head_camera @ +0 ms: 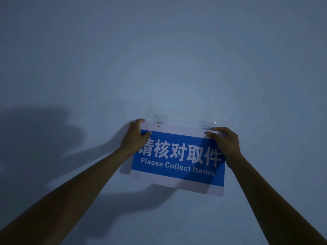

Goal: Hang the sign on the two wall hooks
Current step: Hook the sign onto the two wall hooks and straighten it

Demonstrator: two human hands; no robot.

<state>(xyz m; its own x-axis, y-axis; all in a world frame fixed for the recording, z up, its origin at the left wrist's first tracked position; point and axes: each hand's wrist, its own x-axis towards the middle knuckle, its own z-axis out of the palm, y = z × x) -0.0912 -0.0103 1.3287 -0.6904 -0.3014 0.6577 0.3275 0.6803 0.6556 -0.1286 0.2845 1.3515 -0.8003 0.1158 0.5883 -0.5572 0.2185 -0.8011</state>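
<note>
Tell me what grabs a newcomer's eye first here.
The blue sign reading "Please Collect Items", tilted and held against the pale wall at lower centre. The left hand and right hand grip its top corners. Two clear adhesive hooks, left and right, sit just above its hanging holes.

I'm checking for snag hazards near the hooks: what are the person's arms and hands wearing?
Nothing visible. The left hand and right hand are bare, without gloves, rings, watch or bracelets, and both forearms are uncovered to the frame edge, no sleeves showing. Dim light could hide small details.
</note>
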